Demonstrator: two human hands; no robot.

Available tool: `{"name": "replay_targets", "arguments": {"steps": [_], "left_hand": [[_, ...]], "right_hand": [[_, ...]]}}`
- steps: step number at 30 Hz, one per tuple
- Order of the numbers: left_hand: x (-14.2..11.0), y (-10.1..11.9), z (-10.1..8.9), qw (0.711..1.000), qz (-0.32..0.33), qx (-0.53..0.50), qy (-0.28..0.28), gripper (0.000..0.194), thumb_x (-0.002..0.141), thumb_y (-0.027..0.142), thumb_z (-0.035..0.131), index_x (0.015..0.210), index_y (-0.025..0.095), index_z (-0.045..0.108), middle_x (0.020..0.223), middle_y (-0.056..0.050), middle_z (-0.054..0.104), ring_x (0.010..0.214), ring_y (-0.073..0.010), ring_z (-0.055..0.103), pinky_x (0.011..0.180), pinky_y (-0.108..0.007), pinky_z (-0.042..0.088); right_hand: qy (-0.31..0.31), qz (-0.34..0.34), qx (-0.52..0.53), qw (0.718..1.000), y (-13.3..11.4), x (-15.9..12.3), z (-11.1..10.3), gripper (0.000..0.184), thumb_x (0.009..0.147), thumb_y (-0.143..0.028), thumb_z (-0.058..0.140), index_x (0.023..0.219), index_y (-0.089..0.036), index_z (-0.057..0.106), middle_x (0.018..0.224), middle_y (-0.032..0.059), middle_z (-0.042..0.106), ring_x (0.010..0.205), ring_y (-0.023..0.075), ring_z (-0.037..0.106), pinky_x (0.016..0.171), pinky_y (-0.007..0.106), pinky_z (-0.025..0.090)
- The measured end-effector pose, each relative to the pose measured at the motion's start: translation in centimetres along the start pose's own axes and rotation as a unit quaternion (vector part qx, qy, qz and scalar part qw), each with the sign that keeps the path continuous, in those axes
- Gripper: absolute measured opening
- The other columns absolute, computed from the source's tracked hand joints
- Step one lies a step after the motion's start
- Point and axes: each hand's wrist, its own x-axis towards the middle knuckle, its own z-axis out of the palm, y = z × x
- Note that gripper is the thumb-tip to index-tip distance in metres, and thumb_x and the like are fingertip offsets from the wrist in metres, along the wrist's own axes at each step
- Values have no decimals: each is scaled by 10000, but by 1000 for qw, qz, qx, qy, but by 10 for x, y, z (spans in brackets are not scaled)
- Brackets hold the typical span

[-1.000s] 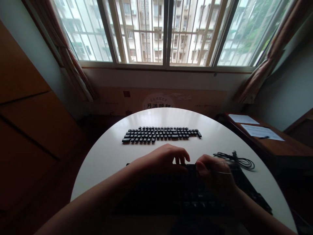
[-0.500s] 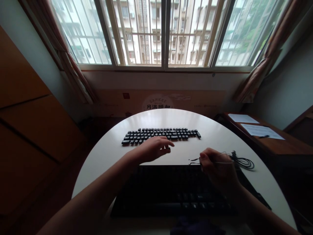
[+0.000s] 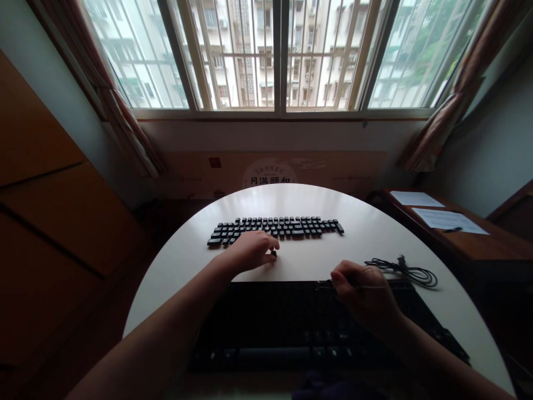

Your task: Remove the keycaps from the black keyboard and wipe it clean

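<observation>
"While the left hand [image 3: 252, 250] pinches one black keycap [image 3: 273, 253] over the bench [image 3: 175, 266], what does the right hand [image 3: 360, 283] hold?"
"A wire tool [image 3: 323, 284], grip closed; its prongs are at the keyboard's [image 3: 266, 322] far edge; keycap rows [image 3: 297, 228] lie beyond."

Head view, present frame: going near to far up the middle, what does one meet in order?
Black keyboard → small black keycap in the left hand → rows of loose black keycaps → pale printed panel → metal-barred window.

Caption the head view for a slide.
Left hand pinches a black key near rows of loose keys; right hand holds a wire tool at the keyboard.
</observation>
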Motion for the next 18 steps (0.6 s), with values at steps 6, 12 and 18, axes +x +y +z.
{"name": "replay_targets", "arguments": {"steps": [6,12,18], "left_hand": [[1,-12,8,1000,8,-3,15,129,828,281,684,939,242,736,1025,-25,696,913,-195,659,684,-246,474],[1,-16,6,998,-34,36,45,137,855,306,645,930,229,729,1004,-38,665,842,-190,654,641,-255,467],[5,-25,13,991,-78,83,69,181,869,332,627,977,220,719,1035,-57,657,875,-217,656,688,-273,484]], "right_hand": [[3,-19,-5,1000,-2,0,-1,281,937,-216,520,659,-184,533,490,-66,455,405,65,394,397,177,309],[0,-18,-5,1000,-5,1,-2,278,932,-217,519,657,-185,547,478,-62,467,396,67,403,397,180,322],[2,-14,-16,1000,-6,2,-3,265,917,-221,525,656,-182,551,468,-63,466,395,66,383,403,187,310]]}}
